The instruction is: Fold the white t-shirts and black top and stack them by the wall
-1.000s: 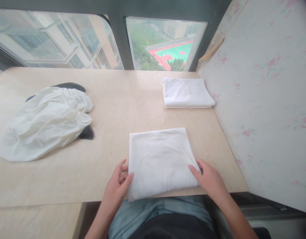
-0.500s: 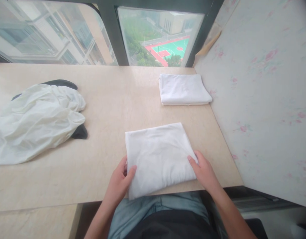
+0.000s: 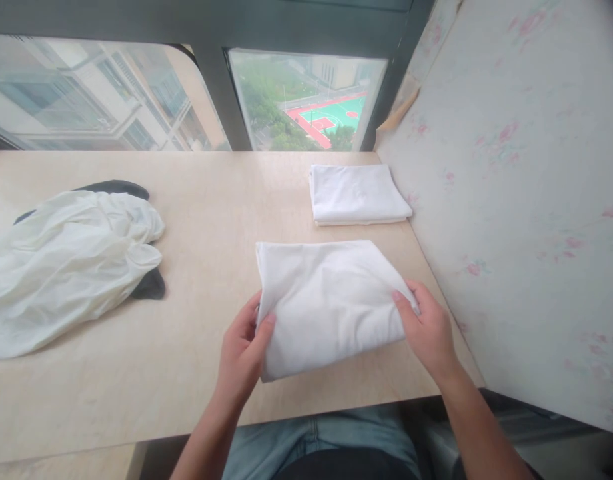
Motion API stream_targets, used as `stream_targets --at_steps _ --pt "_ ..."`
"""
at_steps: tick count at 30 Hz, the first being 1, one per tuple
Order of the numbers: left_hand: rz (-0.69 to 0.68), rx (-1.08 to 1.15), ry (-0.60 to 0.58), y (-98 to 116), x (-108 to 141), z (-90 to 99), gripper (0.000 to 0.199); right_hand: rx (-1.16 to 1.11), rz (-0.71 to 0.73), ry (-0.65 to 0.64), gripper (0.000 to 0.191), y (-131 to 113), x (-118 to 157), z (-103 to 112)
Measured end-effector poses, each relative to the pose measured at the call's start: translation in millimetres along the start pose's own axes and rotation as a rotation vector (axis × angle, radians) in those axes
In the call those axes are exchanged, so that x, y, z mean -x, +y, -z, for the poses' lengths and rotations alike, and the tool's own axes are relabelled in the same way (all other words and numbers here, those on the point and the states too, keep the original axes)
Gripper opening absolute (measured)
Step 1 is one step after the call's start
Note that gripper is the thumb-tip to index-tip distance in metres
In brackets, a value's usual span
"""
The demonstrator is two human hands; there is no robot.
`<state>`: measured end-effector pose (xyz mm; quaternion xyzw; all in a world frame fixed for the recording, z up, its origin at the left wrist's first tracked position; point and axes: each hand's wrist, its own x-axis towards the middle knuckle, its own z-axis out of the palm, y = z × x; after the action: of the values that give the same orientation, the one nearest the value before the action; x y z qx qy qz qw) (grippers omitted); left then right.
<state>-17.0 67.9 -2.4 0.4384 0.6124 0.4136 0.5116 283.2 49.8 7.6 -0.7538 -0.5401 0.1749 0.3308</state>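
A folded white cloth (image 3: 331,307), perhaps a garment, is held between my two hands just above the counter. My left hand (image 3: 244,343) grips its left edge, thumb on top and fingers underneath. At the right edge, my right hand (image 3: 426,323) pinches it the same way. Its lower edge sags a little and creases run across the top. Farther back, close to the wall, lies another folded white cloth (image 3: 359,193) in a flat, neat rectangle.
On the left of the counter (image 3: 201,267) lies a crumpled off-white cloth (image 3: 71,267) with dark parts showing from under it. A floral-papered wall (image 3: 526,220) bounds the right side. Windows (image 3: 306,100) in a dark frame stand along the back.
My hands have raised the folded cloth off the counter and moved it slightly away from me and to the right. The view has tilted up a little.
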Motion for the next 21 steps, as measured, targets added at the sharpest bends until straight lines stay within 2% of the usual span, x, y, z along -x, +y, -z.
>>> stream_targets --at_steps 4,7,9,11,13,14,16,18,20,21 --pt "-0.208 0.078 -0.074 52.3 -45.4 -20.3 0.053 0.075 0.183 0.182 0.038 -18.8 -56.6 31.0" --pt "-0.425 0.123 -0.129 92.2 -103.8 -44.5 0.048 0.105 0.3 0.32 0.035 -32.1 -119.4 51.6" --pt "-0.54 0.135 -0.186 111.6 -151.0 -65.0 0.047 0.132 0.32 0.361 0.034 -36.4 -168.1 59.3" --pt "-0.535 0.084 -0.248 119.0 -196.4 -86.3 0.05 0.195 0.273 0.341 0.034 -33.8 -212.4 59.3" --pt "-0.415 -0.086 -0.258 111.4 -230.6 -104.0 0.053 0.311 0.171 0.251 0.033 -22.7 -240.4 50.2" --pt "-0.352 -0.182 -0.244 102.1 -241.3 -110.1 0.055 0.388 0.115 0.18 0.034 -14.2 -245.1 42.3" --pt "-0.288 -0.317 -0.198 75.7 -248.1 -114.9 0.055 0.535 0.029 0.037 0.034 6.6 -234.6 20.3" --pt "-0.316 -0.378 -0.139 45.3 -237.8 -109.4 0.049 0.583 -0.003 0.031 0.033 28.4 -202.3 -7.4" --pt "-0.373 -0.44 -0.085 18.5 -216.0 -96.5 0.038 0.482 0.041 0.061 0.031 46.0 -159.4 -36.1" --pt "-0.399 -0.471 -0.084 8.1 -203.0 -88.6 0.033 0.409 0.09 0.037 0.03 51.7 -137.9 -49.2"
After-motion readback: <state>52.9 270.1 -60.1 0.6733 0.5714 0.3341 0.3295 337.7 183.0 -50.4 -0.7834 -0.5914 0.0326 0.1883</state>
